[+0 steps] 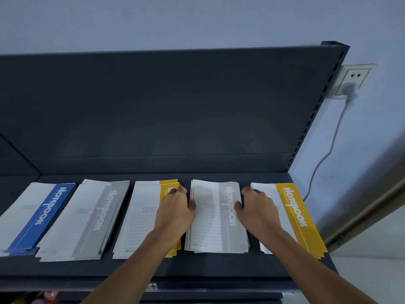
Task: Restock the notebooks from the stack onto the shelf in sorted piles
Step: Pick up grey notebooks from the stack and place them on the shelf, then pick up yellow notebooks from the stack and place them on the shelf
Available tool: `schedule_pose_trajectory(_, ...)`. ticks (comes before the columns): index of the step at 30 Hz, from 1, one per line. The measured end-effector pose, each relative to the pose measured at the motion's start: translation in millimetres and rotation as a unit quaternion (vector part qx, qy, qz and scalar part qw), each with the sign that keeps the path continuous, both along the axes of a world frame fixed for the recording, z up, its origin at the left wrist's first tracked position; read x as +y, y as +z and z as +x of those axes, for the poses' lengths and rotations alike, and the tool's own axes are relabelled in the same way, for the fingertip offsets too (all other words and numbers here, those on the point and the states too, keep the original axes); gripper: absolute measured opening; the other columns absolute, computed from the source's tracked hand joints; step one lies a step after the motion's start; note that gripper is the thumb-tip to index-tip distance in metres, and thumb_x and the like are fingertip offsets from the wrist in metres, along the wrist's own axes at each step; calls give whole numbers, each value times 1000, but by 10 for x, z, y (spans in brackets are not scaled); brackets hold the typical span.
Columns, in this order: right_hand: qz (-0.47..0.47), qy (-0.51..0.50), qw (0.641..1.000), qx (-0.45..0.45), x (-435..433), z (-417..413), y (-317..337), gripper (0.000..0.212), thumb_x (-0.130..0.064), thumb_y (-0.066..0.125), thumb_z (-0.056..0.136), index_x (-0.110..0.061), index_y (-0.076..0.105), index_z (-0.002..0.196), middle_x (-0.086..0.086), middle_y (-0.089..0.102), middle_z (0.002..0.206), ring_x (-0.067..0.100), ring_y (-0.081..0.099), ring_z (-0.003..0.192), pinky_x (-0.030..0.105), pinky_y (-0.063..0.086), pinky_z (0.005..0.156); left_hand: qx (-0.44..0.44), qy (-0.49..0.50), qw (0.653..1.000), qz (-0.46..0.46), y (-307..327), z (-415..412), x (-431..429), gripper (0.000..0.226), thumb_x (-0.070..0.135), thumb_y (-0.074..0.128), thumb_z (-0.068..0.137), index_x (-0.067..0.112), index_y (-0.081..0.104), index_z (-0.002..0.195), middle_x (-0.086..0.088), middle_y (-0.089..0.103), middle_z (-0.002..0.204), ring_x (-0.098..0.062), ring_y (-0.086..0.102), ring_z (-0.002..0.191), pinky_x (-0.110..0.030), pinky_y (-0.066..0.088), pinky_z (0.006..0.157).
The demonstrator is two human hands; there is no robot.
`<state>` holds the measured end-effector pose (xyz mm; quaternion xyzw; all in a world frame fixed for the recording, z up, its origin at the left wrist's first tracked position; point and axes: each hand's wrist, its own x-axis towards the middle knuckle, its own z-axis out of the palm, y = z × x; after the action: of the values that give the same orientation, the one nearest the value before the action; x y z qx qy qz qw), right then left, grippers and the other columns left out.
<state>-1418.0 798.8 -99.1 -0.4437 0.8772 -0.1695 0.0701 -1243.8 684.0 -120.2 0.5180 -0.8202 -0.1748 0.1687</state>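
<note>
Several piles of notebooks lie side by side on the dark shelf (197, 266). From the left: a blue-striped pile (32, 218), a grey-striped pile (85, 220), a yellow-striped pile (140, 218), a second grey-striped pile (215, 218) and a second yellow-striped pile (295, 216). My left hand (175, 209) grips the left edge of the second grey pile, fingers curled round it. My right hand (256, 209) grips that pile's right edge, thumb on the cover. My hands partly cover both yellow piles.
The shelf's dark back panel (164, 106) rises behind the piles. A perforated upright (317, 106) closes the right end. On the wall to the right, a socket (352, 80) holds a plug with a white cable (328, 150) hanging down. A lower shelf edge (197, 297) shows below.
</note>
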Motion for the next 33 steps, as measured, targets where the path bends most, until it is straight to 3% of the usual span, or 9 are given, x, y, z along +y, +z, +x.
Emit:
schedule_pose_trajectory(4,-52,47,998,-6,-207,232,143,25,-28,59,96,-19,61,119,-4,70,109,16,68,93,24,47,71,30,5,999,8,163,288,-62,29,32,59,97,19,62,122,3,67,117,-18,66,98,-31,54,81)
schedule_pose_trajectory(7,-71,119,990,-34,-458,553,229,26,-28,57,96,-22,62,121,-5,69,110,14,65,94,27,49,75,47,22,999,7,311,631,-145,26,29,60,97,18,64,120,6,69,108,-10,66,87,-29,57,77)
schedule_pose_trajectory(12,-68,236,968,-51,-873,1322,351,26,-30,56,97,-23,62,121,-6,68,114,16,65,97,35,56,83,60,60,996,-8,498,1402,-339,22,25,60,96,20,65,117,8,69,101,-8,64,86,-28,55,80)
schedule_pose_trajectory(19,-63,339,937,-50,-1500,2575,530,24,-31,53,96,-26,61,119,-8,66,115,16,62,102,32,52,82,50,151,987,-3,630,2769,-658,23,25,54,96,23,64,117,10,65,98,-7,62,78,-24,50,67)
schedule_pose_trajectory(22,-50,376,924,-46,-1756,3230,570,22,-31,53,98,-27,61,118,-11,66,111,13,61,101,28,48,78,56,182,982,6,695,3471,-789,24,25,51,96,24,64,117,7,67,104,-11,66,78,-27,54,71)
schedule_pose_trajectory(25,-39,410,910,-47,-2010,3917,601,19,-29,52,98,-26,61,115,-12,65,106,14,61,96,32,52,80,48,214,976,-3,735,4201,-895,21,26,51,94,27,64,111,8,67,101,-15,63,88,-33,55,80)
schedule_pose_trajectory(33,-40,475,877,-54,-2537,5562,582,20,-33,56,95,-28,61,114,-16,62,95,12,61,89,33,54,77,50,258,963,-53,718,5814,-1179,18,25,53,95,21,66,108,8,67,97,-13,63,87,-28,52,74)
